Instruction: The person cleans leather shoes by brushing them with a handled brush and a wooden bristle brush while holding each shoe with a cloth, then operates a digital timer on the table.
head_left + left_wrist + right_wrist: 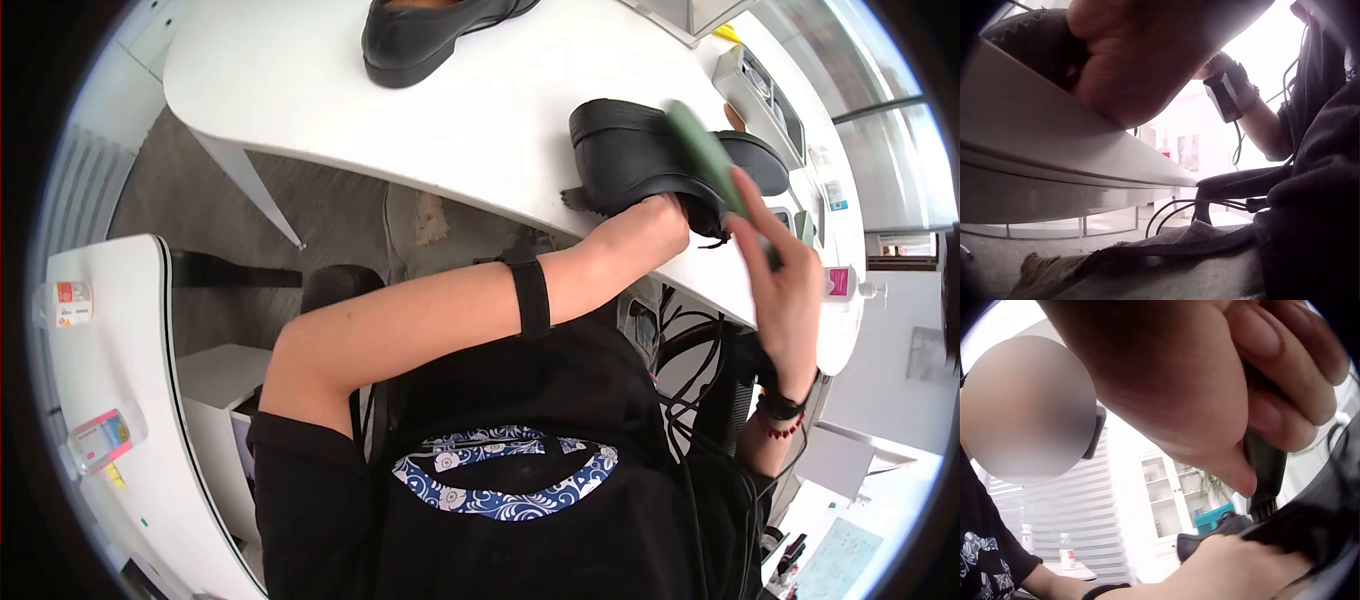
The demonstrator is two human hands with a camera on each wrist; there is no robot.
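A black leather shoe [625,155] is tilted at the front edge of the white table, its opening facing the person. My left hand [1235,565] reaches in at the opening and holds the shoe; its fingers are mostly hidden by the leather. My right hand [785,270] grips a green-handled brush [700,150], blurred in the head view. Seen from the right wrist, the fingers wrap the brush handle [1266,465], and dark bristles [1264,509] point down at the shoe.
Another black shoe [415,45] stands at the table's far edge. A grey organizer box [765,105] and a pump bottle [842,284] are on the right. Bottles stand on a side table [130,400] at left. Cables [690,420] hang by the person's right side.
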